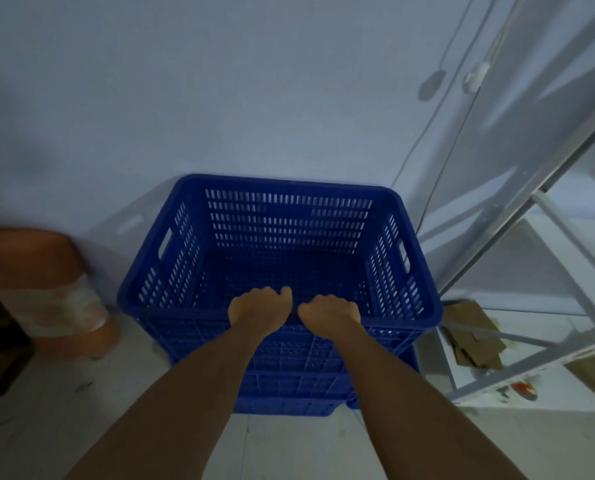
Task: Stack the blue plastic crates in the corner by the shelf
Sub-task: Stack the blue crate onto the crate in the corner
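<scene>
Forearms reach forward over the pale floor (289,445). Left hand (259,306) and right hand (330,311) sit side by side on the near rim of the top blue crate (282,237), fingers curled over it. That crate seems to rest on another blue crate (289,393), against the wall (220,98), beside the white shelf (549,237).

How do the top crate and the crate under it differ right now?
The top blue crate shows its open, empty inside; the lower crate shows only its front wall. Both hands, left and right, curl over the top crate's near rim; the lower crate is untouched. Both are blue slotted plastic.
</scene>
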